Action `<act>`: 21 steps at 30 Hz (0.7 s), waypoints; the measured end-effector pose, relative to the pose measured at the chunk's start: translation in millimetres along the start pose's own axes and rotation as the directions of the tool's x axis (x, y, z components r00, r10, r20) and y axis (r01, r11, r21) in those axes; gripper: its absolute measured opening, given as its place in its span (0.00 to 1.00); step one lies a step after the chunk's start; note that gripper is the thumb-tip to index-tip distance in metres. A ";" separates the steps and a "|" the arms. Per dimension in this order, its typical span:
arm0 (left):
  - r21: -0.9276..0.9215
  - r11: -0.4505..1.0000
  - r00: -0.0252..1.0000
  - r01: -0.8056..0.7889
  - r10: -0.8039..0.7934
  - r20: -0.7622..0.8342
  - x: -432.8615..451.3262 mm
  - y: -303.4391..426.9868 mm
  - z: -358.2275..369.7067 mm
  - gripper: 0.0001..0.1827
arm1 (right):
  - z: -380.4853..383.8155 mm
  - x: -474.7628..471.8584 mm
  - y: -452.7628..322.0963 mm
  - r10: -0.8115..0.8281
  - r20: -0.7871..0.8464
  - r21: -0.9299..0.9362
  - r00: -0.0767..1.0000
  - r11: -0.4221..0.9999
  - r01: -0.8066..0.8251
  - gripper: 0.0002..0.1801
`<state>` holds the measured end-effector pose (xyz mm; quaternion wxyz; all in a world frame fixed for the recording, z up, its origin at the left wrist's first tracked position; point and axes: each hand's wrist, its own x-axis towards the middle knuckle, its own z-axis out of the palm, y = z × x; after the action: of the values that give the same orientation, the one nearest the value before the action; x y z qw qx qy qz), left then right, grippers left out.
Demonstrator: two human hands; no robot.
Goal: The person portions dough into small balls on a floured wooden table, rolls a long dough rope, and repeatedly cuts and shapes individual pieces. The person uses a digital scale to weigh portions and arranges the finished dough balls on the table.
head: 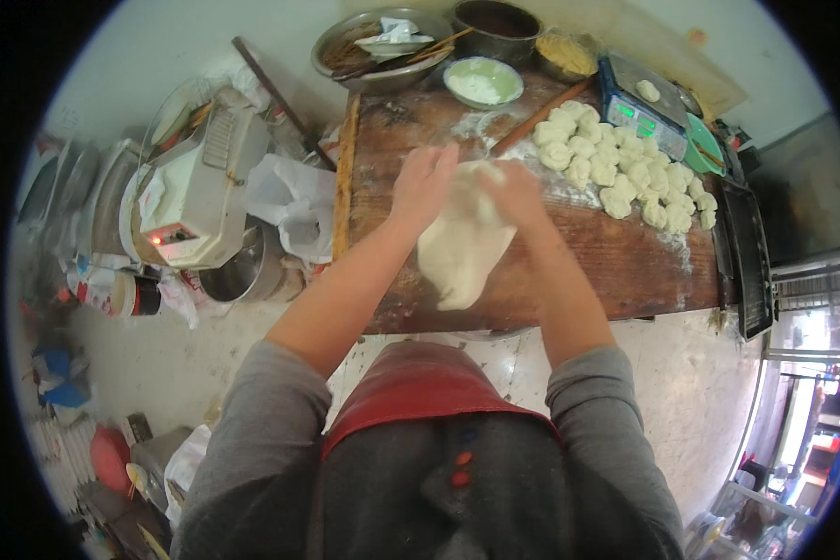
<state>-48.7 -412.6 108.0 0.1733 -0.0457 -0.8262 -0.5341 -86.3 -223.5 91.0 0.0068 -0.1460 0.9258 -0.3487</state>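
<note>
A long, flattened sheet of pale dough (pixel 460 262) lies on the floured wooden worktable (pixel 623 269), between my two forearms. Its near end narrows to a ragged tip close to the table's front edge. My left hand (pixel 425 183) is at the sheet's far left edge, fingers pointing away from me; whether it grips the dough is hidden. On the far right part, my right hand (pixel 512 190) has its fingers curled over the dough, slightly blurred. Just to the right sit several dough lumps (pixel 605 164) in a floury cluster. A wooden rolling pin (pixel 542 117) lies beyond my right hand.
Behind the sheet stands a green bowl of white flour (pixel 483 82). A large metal basin (pixel 325 42), a dark pot (pixel 498 24) and a digital scale (pixel 644 105) bearing a dough lump line the back. Black baking trays (pixel 749 262) edge the right; a white machine (pixel 196 189) stands left.
</note>
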 end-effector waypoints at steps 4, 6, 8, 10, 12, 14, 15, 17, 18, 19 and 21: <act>0.393 0.919 0.842 -0.023 -0.194 0.503 11.2 22.6 30.3 0.23 | 48.5 -53.5 -21.0 -0.288 -0.336 -0.188 0.897 0.953 0.236 0.29; 0.430 0.849 0.917 -0.307 0.143 0.372 -21.5 20.5 28.8 0.28 | 59.5 -86.5 -31.3 -0.295 -0.440 -0.240 0.848 0.949 0.206 0.28; 0.312 0.819 0.869 -0.482 0.403 0.287 -47.0 -1.1 19.5 0.29 | 67.4 -95.5 -32.1 -0.325 -0.422 -0.261 0.846 0.938 0.230 0.29; 0.304 0.802 0.856 -0.514 0.456 0.245 -42.8 -37.9 23.1 0.28 | 74.0 -82.7 -21.8 -0.448 -0.456 -0.232 0.769 0.894 0.383 0.29; 0.357 0.804 0.877 -0.476 0.400 0.267 -17.6 -73.6 35.9 0.28 | 79.4 -51.4 -2.5 -0.352 -0.426 -0.204 0.834 0.935 0.290 0.26; 0.367 0.770 0.852 -0.522 0.456 0.257 17.6 -96.9 51.9 0.28 | 81.7 -16.4 16.5 -0.321 -0.416 -0.209 0.851 0.944 0.253 0.25; 0.417 0.765 0.870 -0.491 0.405 0.282 34.1 -102.3 59.9 0.27 | 81.0 -1.4 25.2 -0.312 -0.449 -0.223 0.837 0.947 0.233 0.25; 0.373 0.772 0.858 -0.514 0.451 0.246 65.7 -106.1 73.1 0.24 | 79.1 24.1 39.3 -0.308 -0.399 -0.279 0.864 0.938 0.206 0.24; 0.381 0.784 0.871 -0.490 0.424 0.247 79.7 -105.8 78.4 0.24 | 76.9 37.3 46.7 -0.313 -0.393 -0.295 0.865 0.933 0.204 0.25; 0.359 0.782 0.860 -0.510 0.467 0.205 91.8 -105.5 84.4 0.23 | 76.7 53.1 51.7 -0.290 -0.459 -0.270 0.840 0.946 0.180 0.26; 0.477 0.833 0.956 -0.279 0.191 0.225 110.5 -104.4 94.4 0.24 | 72.1 75.0 54.2 -0.279 -0.456 -0.296 0.845 0.943 0.151 0.29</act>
<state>-201.7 -384.2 19.7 0.1735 -0.1450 -0.9363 -0.2686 -164.3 -251.8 8.0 -0.2866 -0.1558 0.9106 -0.2538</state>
